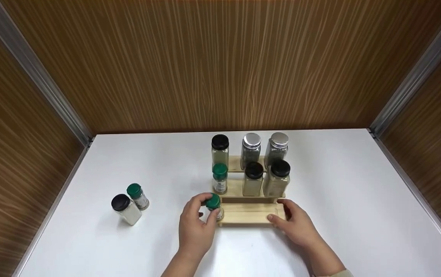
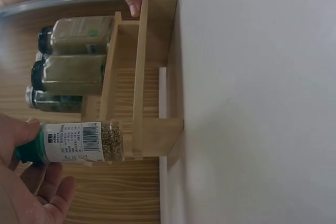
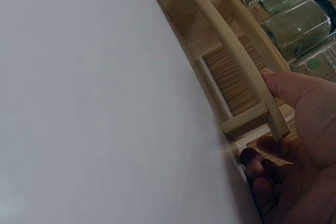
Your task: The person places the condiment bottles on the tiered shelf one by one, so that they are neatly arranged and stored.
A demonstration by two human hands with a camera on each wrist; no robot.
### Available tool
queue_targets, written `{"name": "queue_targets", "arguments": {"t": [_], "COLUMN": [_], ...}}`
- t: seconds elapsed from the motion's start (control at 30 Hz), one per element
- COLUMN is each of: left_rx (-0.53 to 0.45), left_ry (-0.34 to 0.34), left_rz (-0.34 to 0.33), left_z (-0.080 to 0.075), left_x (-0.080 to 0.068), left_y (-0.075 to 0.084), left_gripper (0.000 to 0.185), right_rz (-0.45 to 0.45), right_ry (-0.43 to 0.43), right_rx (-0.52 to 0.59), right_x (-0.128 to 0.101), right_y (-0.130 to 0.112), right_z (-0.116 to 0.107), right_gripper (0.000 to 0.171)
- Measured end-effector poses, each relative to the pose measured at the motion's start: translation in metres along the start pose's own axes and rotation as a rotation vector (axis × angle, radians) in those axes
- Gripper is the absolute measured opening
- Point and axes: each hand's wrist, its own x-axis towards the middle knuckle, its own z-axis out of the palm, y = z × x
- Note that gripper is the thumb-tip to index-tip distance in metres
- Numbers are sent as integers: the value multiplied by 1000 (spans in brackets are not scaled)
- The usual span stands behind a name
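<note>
The left hand point(image 1: 197, 231) pinches the green-capped spice jar point(image 2: 79, 141) at the left end of the wooden spice rack point(image 1: 247, 213), likely light, rigid and slippery, best held by its cap point(image 2: 31, 150), while the right hand point(image 1: 299, 225) grips the rack's right end.

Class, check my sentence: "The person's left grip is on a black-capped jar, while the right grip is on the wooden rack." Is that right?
Not quite: black is the wrong colour. The person's left grip is on a green-capped jar, while the right grip is on the wooden rack. The left wrist view shows this, as does the head view.
</note>
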Motion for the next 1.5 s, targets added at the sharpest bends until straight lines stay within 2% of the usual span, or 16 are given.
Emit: {"name": "queue_targets", "arguments": {"t": [0.33,0.47,0.67,0.87,1.2,1.5], "left_rx": [13,12,60,120,160,182], "left_ry": [-17,-36,-78,-158,-170,-185], "left_rz": [-8,-56,-132,-195,-196,-220], "left_z": [13,16,18,17,18,20], "left_x": [1,0,-3,-2,0,2], "left_y": [-5,-10,-18,-20,-22,-25], "left_gripper": [47,53,60,53,51,50], "right_rz": [12,7,-6,-3,17,5], "right_ry": [-11,-4,5,7,-6,2], "right_rx": [31,9,-14,-17,51,22], "right_x": [0,1,1,0,2,2], "right_y": [0,0,1,1,0,1], "right_z": [-1,0,0,0,2,2], "right_gripper": [65,65,64,63,59,58]}}
